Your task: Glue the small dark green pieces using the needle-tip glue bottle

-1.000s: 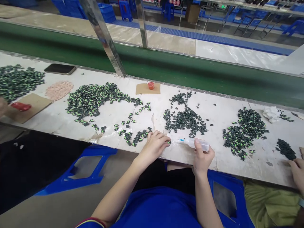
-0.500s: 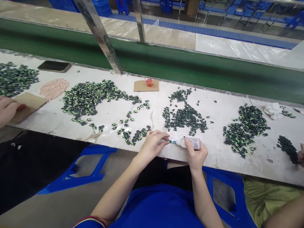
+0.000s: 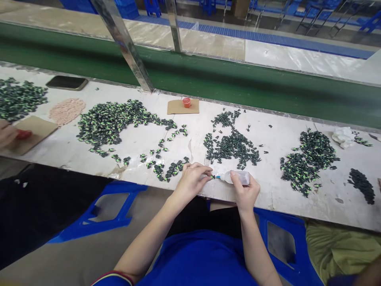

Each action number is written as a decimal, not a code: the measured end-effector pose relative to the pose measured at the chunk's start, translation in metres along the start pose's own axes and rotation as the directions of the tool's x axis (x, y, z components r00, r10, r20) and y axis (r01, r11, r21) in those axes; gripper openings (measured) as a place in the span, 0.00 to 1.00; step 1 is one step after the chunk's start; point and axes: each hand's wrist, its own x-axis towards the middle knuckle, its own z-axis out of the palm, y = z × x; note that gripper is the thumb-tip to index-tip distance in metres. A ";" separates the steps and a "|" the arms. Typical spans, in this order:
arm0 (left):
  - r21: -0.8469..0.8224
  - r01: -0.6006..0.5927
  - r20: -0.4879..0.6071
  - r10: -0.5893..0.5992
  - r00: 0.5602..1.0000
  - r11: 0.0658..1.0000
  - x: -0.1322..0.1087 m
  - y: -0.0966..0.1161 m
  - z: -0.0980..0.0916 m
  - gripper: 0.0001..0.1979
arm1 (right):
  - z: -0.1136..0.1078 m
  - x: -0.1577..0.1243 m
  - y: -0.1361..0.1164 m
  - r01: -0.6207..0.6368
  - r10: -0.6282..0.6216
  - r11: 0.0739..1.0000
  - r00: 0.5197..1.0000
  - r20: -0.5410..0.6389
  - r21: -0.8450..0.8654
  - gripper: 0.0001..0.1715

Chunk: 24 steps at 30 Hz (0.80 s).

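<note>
Close to the table's near edge, my left hand (image 3: pixel 195 179) pinches a small dark green-and-black piece (image 3: pixel 212 177) between thumb and fingertips. My right hand (image 3: pixel 247 192) is closed around a clear squeeze bottle (image 3: pixel 240 178) lying on its side in the air, its blue needle tip pointing left. The tip meets or nearly meets the pinched piece; I cannot tell which. Beyond my hands is a pile of slim dark green pieces (image 3: pixel 235 147). Left of my left hand lie loose round black-and-green pieces (image 3: pixel 174 170), trailing from a larger pile (image 3: pixel 104 125).
A red cup (image 3: pixel 186 103) stands on cardboard (image 3: pixel 175 107) at the back. To the right are another dark green pile (image 3: pixel 309 163), crumpled tissue (image 3: pixel 343 137) and black pieces (image 3: pixel 361 186). Leftward lie pink pieces (image 3: pixel 67 111), a phone (image 3: pixel 67 83) and a co-worker's hand (image 3: pixel 6 134). A metal post (image 3: pixel 127 51) rises behind.
My right hand and the bottle have shifted very slightly left. The co-worker's hand at left has drawn back from a red object on the cardboard. A hand at the right edge has left view.
</note>
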 end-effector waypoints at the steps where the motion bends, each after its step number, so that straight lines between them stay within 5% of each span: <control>1: 0.001 -0.006 0.000 0.006 1.000 1.000 0.000 0.000 0.000 0.10 | 0.000 0.000 0.000 0.001 -0.001 1.000 1.000 -0.001 0.000 0.20; 24: 0.027 -0.004 -0.017 0.004 1.000 1.000 0.000 -0.001 0.001 0.09 | 0.000 0.000 -0.003 -0.022 0.022 1.000 1.000 0.002 0.006 0.21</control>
